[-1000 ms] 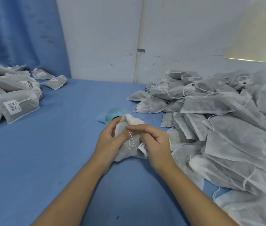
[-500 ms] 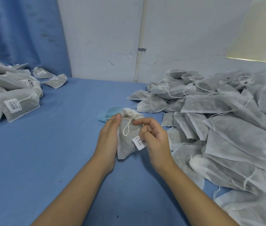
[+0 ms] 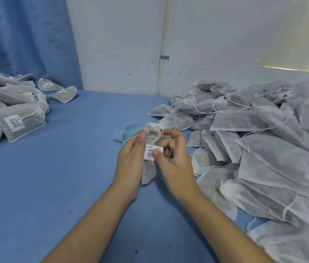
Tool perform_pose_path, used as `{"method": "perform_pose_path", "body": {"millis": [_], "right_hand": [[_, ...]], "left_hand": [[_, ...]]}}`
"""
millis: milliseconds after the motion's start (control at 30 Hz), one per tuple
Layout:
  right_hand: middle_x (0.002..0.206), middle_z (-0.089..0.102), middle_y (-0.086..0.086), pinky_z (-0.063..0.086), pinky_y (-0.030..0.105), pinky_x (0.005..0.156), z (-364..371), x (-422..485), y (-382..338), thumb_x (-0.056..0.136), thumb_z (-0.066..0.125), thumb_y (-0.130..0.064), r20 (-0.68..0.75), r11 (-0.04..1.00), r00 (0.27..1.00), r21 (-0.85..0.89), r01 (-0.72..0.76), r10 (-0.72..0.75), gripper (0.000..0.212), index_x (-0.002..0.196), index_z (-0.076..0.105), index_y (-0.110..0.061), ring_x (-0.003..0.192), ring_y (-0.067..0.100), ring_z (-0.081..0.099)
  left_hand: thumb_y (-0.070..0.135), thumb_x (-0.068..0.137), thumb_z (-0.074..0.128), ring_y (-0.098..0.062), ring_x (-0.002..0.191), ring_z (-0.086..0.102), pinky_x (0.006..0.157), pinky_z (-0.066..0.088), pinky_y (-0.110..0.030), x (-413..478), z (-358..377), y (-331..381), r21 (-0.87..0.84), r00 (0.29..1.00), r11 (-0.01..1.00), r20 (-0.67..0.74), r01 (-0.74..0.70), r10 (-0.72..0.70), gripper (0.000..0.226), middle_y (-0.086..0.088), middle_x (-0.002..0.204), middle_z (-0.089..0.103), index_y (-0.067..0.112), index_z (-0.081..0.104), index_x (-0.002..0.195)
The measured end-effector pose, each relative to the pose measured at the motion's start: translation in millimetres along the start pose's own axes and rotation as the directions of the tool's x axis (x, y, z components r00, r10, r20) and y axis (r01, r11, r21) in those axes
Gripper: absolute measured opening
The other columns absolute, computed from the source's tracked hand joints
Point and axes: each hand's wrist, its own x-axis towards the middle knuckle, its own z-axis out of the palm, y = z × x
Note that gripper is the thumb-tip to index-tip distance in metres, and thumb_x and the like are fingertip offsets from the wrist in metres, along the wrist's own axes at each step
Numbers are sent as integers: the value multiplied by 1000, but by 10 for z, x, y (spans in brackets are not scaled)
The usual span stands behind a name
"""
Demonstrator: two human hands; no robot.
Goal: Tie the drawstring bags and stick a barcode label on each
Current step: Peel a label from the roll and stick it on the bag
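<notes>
My left hand (image 3: 130,158) grips a small white drawstring bag (image 3: 149,169) upright above the blue table, thumb near its gathered, tied neck (image 3: 154,129). A white barcode label (image 3: 152,152) lies on the bag's front. My right hand (image 3: 172,160) holds that label, the thumb pressed on its right edge, the other fingers curled behind. The lower part of the bag hangs between my two hands; its back is hidden.
A big heap of unlabelled bags (image 3: 263,152) fills the right side. Labelled bags (image 3: 15,118) are piled at the far left. A light blue label roll (image 3: 130,130) lies just behind the held bag. The blue tabletop (image 3: 64,177) stretches between the piles.
The bag's neck has been drawn shut and the string let go. My right hand has brought the label from the bag's side onto its front, and both hands have risen slightly.
</notes>
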Motion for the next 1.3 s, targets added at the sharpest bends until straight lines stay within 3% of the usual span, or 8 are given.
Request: {"method": "perform_pose_path", "body": {"millis": [133, 300, 467, 633, 867, 1033, 1133, 1300], "right_hand": [[72, 55, -16, 41, 20, 73, 1, 25, 6, 81, 53, -16, -31, 1000, 999, -18, -23, 22, 35, 108, 43, -35, 70, 8, 48], [63, 46, -5, 42, 26, 66, -36, 49, -11, 72, 45, -5, -22, 970, 995, 228, -89, 97, 40, 106, 47, -27, 66, 15, 46], [63, 47, -12, 45, 37, 71, -48, 16, 14, 75, 50, -13, -30, 999, 999, -10, -36, 36, 40, 108, 43, -36, 65, 11, 50], [65, 51, -17, 46, 30, 67, -28, 23, 57, 76, 62, -29, -65, 987, 997, -156, -41, 31, 47, 111, 36, -48, 63, 4, 52], [81, 54, -17, 49, 34, 71, -66, 58, 68, 72, 72, -57, -150, 898, 969, -369, -238, 195, 81, 134, 32, -27, 74, 6, 59], [87, 69, -11, 49, 26, 73, -80, 49, 37, 77, 68, -57, -44, 924, 933, -127, -361, 358, 40, 92, 64, -21, 79, 5, 63], [70, 66, -12, 46, 18, 62, -50, 45, 24, 82, 69, -49, -108, 935, 929, 31, -354, 355, 37, 84, 64, -13, 64, 2, 59], [65, 60, -11, 44, 17, 55, -62, 81, -15, 83, 72, -35, -225, 936, 921, 224, -270, 319, 24, 80, 59, -15, 57, 2, 54]], "left_hand": [[10, 83, 49, -23, 84, 64, 73, 53, -30, -1, -29, 22, -126, 984, 992, 177, 28, -5, 24, -11, 93, 68, 11, 70, 96], [-3, 89, 39, -19, 78, 67, 70, 52, -31, 14, -56, 25, -154, 997, 986, 61, 65, -56, 33, -5, 86, 71, 13, 66, 98], [0, 91, 42, -20, 82, 67, 74, 52, -31, 19, -51, 62, -115, 999, 992, -4, 52, -53, 29, -8, 92, 71, 14, 66, 99], [2, 92, 44, -27, 90, 64, 82, 49, -39, 21, -70, 74, -159, 995, 984, -54, 77, -87, 25, -14, 98, 68, 10, 63, 107], [3, 94, 44, -22, 83, 66, 75, 53, -34, 35, -96, 74, -175, 995, 982, -50, 75, -85, 26, -9, 92, 71, 7, 61, 113], [13, 96, 46, -18, 76, 68, 60, 56, -27, 18, -23, 93, -225, 995, 969, 28, 100, -96, 19, -4, 85, 71, 12, 64, 100], [33, 81, 67, -22, 87, 70, 68, 57, -31, -19, 43, 96, -195, 994, 976, 80, 92, -77, 30, -7, 96, 72, 12, 67, 102], [28, 68, 77, -21, 96, 70, 76, 56, -27, -47, 60, 41, -23, 993, 999, 108, 43, -40, 37, -5, 101, 73, 16, 68, 103]]}}
